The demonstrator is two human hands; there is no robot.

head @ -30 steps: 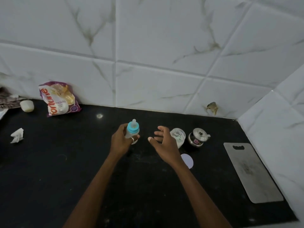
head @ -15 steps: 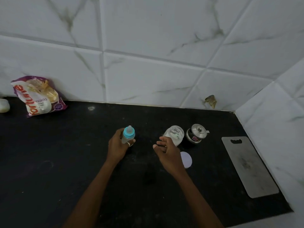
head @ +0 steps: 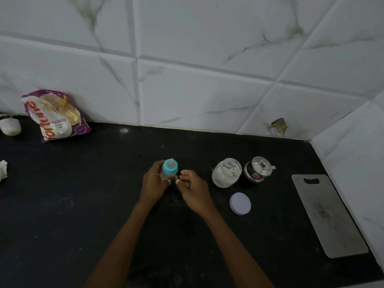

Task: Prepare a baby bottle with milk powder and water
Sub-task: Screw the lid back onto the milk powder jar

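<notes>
A: Where is the baby bottle at this moment?

B: It is a little left of the middle of the frame, upright on the black counter; the left hand is wrapped around its body, with the fingers clamped on it, and a ring shows on one finger; the blue collar and the clear teat stand out above the hand.

A: And the right hand?

B: It is just beside the bottle, on its right; the fingers are loosely curled and apart, and they grip nothing; the fingertips come very close to the left hand, but I cannot tell if they touch it.

A: What is near, on the right side?

B: A glass jar with white powder inside stands right of centre, with no lid on it; a round lilac lid lies flat on the counter below it, apart from the jar; a small steel pot with a lid stands just beside the jar, further right; a grey cutting board lies flat at the right edge, along the tiled side wall.

A: And the left side of the frame?

B: A purple flour packet leans on the tiled back wall at the middle left; a small white container sits at the left edge beside it; a crumpled white thing lies lower at the same edge, but what it is I cannot tell.
</notes>
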